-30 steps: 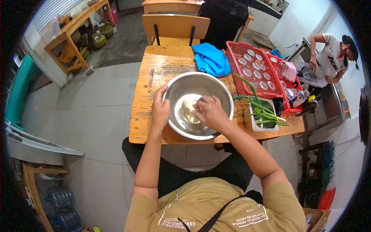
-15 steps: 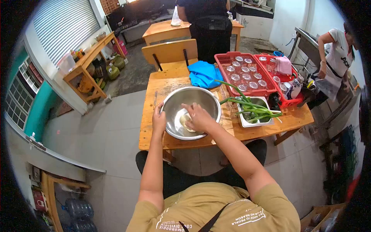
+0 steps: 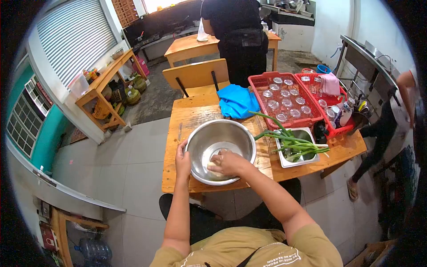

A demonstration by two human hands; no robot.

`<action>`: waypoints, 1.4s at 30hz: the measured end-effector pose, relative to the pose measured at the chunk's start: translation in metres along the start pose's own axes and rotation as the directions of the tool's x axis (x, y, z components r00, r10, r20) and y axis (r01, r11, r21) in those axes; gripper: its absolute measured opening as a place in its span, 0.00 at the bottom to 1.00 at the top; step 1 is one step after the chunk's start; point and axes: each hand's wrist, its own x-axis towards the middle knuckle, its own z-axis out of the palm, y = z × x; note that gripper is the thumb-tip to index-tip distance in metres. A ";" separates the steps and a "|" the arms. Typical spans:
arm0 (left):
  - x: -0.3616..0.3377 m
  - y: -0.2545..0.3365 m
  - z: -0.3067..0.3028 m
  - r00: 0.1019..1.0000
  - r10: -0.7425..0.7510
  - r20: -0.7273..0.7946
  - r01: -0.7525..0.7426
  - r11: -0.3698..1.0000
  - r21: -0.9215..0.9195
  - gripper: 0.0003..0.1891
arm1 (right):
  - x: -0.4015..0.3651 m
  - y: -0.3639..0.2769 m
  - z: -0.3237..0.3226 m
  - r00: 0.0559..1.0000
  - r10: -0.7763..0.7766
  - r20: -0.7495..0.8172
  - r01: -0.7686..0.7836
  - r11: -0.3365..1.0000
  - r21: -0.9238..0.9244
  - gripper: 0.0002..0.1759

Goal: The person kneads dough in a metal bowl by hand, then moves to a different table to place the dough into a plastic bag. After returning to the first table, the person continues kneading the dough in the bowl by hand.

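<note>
A wide stainless steel bowl (image 3: 200,141) stands on the wooden table in front of me. My left hand (image 3: 183,163) is closed on the bowl's left rim, thumb along the edge. Inside, a pale lump of dough (image 3: 213,171) lies on the bottom. My right hand (image 3: 229,163) reaches in from the right with its fingers curled over the dough, covering most of it. Close to the bowl's right side, a metal pan (image 3: 302,162) holds long green spring onions (image 3: 297,144).
A red crate (image 3: 260,84) with upturned glasses and another red basket (image 3: 343,130) stand at the table's back right. Blue cloth (image 3: 238,101) lies behind the bowl. A chair (image 3: 198,74) backs the table. One person (image 3: 240,40) stands beyond; another (image 3: 387,115) is at far right.
The view has tilted up, so the table and bowl appear lower. My right hand's fingers have curled further over the dough. At far right, the person has moved further right.
</note>
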 end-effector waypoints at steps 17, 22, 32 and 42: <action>-0.002 0.010 0.006 0.999 -0.044 -0.006 0.044 0.999 -0.029 0.27 | -0.005 0.001 -0.002 0.986 0.090 0.141 -0.086 0.996 -0.033 0.29; -0.001 0.007 0.007 0.999 -0.041 -0.008 0.041 0.998 -0.053 0.27 | -0.005 -0.002 -0.002 0.993 0.063 0.098 -0.063 0.998 0.000 0.30; -0.002 -0.002 0.003 0.999 -0.044 0.000 0.044 0.995 -0.085 0.27 | 0.001 0.012 0.018 0.993 0.104 -0.050 -0.104 0.995 -0.005 0.48; -0.020 0.023 0.008 0.990 -0.125 -0.067 0.106 0.965 -0.239 0.27 | 0.000 -0.009 -0.007 0.958 0.213 0.191 -0.160 0.952 -0.260 0.63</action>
